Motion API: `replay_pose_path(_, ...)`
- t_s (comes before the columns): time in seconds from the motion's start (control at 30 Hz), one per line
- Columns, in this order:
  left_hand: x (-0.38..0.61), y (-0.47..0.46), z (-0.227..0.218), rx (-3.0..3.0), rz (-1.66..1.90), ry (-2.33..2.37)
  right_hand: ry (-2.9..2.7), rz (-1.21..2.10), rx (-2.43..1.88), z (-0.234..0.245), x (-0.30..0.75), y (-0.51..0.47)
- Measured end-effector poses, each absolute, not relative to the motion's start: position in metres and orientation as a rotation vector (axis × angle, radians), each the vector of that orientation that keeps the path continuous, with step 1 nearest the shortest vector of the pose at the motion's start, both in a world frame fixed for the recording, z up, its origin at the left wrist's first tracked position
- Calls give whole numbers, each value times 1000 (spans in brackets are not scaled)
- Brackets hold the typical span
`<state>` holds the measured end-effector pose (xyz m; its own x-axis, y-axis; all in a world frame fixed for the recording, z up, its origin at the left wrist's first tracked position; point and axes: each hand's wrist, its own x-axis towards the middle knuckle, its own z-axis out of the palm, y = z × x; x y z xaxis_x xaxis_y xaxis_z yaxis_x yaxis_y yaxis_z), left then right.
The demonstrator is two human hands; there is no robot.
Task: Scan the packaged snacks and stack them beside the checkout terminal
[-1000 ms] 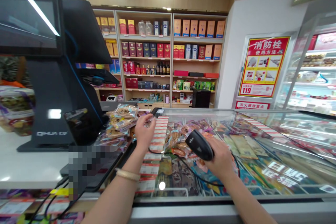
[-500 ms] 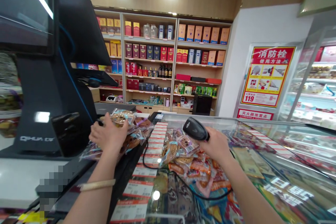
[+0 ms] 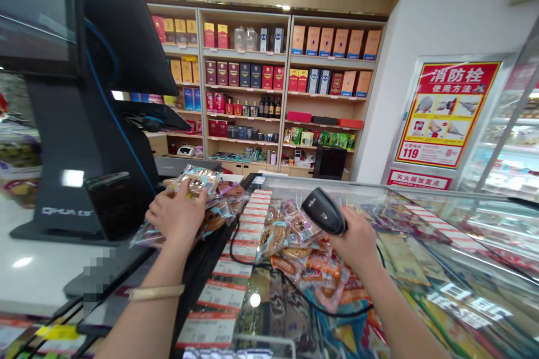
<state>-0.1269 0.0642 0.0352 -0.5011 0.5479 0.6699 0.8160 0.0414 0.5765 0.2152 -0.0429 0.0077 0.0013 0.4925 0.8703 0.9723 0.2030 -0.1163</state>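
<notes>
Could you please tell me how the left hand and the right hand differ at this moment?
The left hand lies palm down on snack packs by the register; the right hand grips a black scanner over the glass lid. The left wrist wears a bracelet; the right wrist shows none. Both are bare and reach forward.
</notes>
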Motion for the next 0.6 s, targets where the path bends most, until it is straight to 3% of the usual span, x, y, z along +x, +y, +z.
replay_pose_path(0.27, -125, 63, 33, -1387, -1505, -1956, -1643, -707, -1343, 3, 217, -43)
replay_pose_path(0.6, -103, 64, 23, -1584, -2306, -1416, -1671, -702, -1237, 6, 211, -47)
